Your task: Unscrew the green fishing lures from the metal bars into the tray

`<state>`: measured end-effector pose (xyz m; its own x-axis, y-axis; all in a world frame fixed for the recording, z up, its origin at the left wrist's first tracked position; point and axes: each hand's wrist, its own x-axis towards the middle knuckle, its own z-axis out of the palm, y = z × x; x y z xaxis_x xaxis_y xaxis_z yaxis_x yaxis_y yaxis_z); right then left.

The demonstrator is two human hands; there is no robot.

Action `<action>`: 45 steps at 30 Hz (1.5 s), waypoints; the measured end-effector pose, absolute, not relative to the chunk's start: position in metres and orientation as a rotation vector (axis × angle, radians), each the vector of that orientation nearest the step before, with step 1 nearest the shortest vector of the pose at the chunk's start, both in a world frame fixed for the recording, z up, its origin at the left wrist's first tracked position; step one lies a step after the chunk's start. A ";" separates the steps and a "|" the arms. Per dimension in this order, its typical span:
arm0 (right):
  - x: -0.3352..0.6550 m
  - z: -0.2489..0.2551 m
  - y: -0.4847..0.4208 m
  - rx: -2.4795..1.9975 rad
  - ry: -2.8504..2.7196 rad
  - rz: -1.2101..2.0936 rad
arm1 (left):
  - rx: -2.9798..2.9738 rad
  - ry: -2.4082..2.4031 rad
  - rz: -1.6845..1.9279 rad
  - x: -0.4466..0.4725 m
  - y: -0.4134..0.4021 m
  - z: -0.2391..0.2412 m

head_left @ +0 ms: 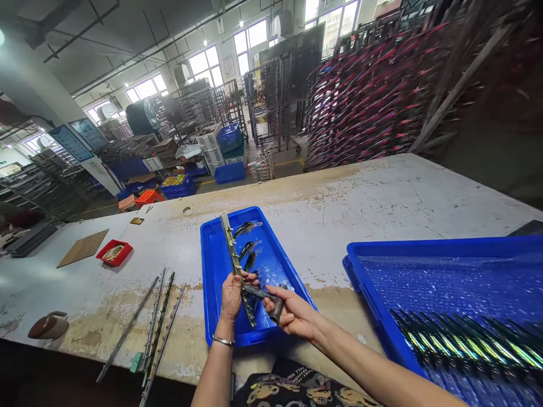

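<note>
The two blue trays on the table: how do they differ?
The small blue tray lies under both hands, the left hand gripping a metal strip with a few fish-shaped lures above it. The large blue tray sits to the right, deeper, holding a long row of iridescent lures. Both are blue plastic on one table.
</note>
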<state>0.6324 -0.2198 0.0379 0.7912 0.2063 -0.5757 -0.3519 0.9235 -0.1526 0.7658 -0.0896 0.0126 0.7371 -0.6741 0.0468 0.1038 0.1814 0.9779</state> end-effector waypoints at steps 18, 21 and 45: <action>0.618 0.040 -0.222 0.018 0.646 0.362 | 1.280 -0.505 -0.600 0.766 -0.094 0.019; 0.620 0.051 -0.219 0.214 0.636 0.341 | 1.273 -0.529 -0.570 0.764 -0.093 0.016; 0.616 0.045 -0.229 -2.287 -0.090 -0.363 | 1.367 -0.520 -0.653 0.767 -0.091 0.030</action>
